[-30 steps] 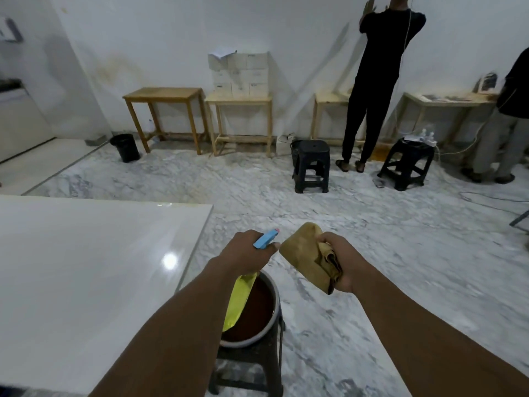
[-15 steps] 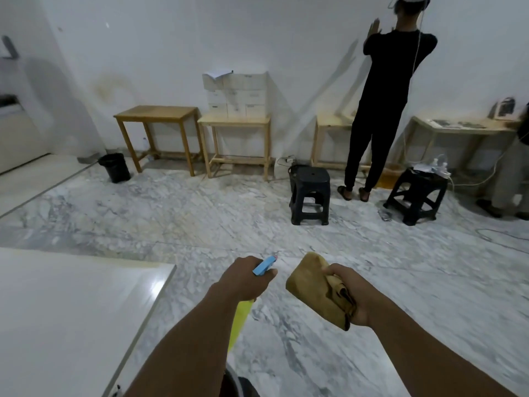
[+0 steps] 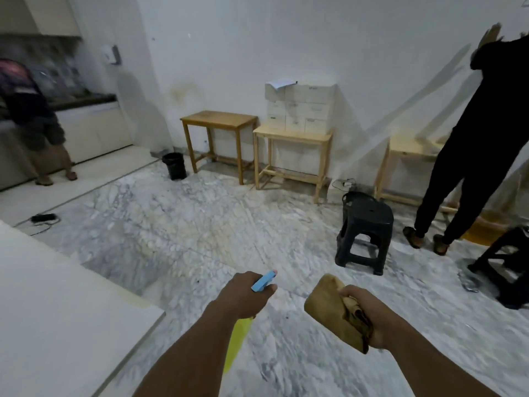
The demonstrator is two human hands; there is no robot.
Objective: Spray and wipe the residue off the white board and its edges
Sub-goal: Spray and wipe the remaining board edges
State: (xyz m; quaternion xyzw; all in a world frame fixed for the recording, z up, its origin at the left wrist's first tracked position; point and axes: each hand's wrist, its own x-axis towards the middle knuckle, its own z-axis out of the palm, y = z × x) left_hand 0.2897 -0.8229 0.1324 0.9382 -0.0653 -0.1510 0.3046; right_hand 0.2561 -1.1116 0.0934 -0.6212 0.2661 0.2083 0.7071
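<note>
Head view, one spray bottle [image 3: 239, 342] (yellow), one cloth [image 3: 329, 313]

Spray bottle [image 3: 239, 339]: yellow body, blue nozzle. Cloth [image 3: 332, 310]: mustard-brown, darker folds, perhaps stained. Board [image 3: 57, 310]: plain white. Floor [image 3: 200, 224]: white marble, grey veining. Stool [image 3: 365, 216]: black. Bucket [image 3: 174, 166]: black.

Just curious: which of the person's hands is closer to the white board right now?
The left. The left hand, holding the spray bottle, is just right of the white board; the right hand, gripping the cloth, is farther right.
</note>
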